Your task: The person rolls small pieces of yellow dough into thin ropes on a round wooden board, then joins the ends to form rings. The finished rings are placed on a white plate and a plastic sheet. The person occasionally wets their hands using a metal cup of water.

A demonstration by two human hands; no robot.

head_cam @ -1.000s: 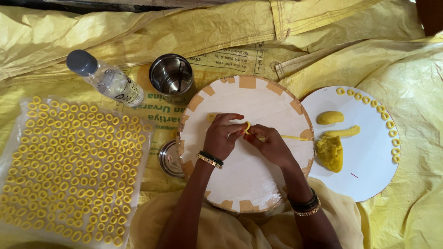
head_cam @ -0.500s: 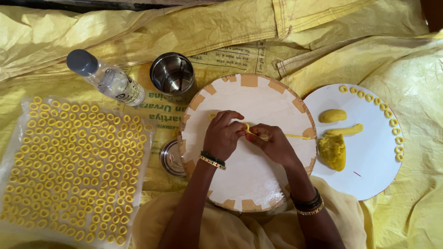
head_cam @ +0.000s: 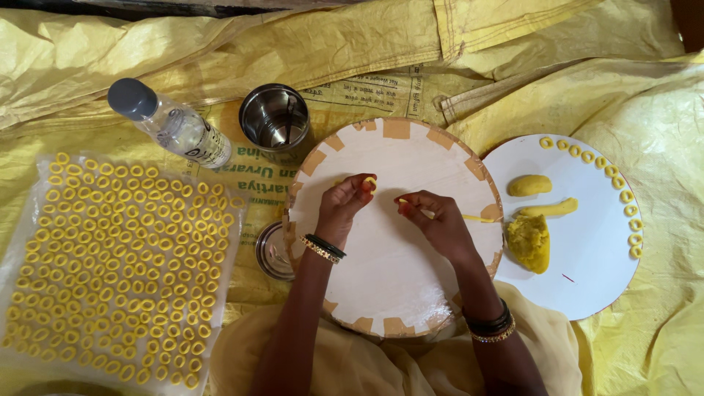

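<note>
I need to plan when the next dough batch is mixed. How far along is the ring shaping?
Done: many yellow rings fill the clear sheet, and a few line the white plate's rim. In hand: the left hand pinches a small dough piece; the right hand holds a thin strand. Left: the dough lump and two rolls.

Round board (head_cam: pixel 396 271) at frame centre: white, rim patched with tan tape squares. Dough rings (head_cam: pixel 117 257) at left: yellow, laid in dense rows on clear sheet. Plate (head_cam: pixel 587 271) at right: white, yellow dough lumps (head_cam: pixel 529 238) and rings along edge. Bottle (head_cam: pixel 169 125) upper left: clear, grey cap. Steel cup (head_cam: pixel 275 121): silver. Ground sheet (head_cam: pixel 220 51): yellow. Bangles (head_cam: pixel 323 248): black and gold.
</note>
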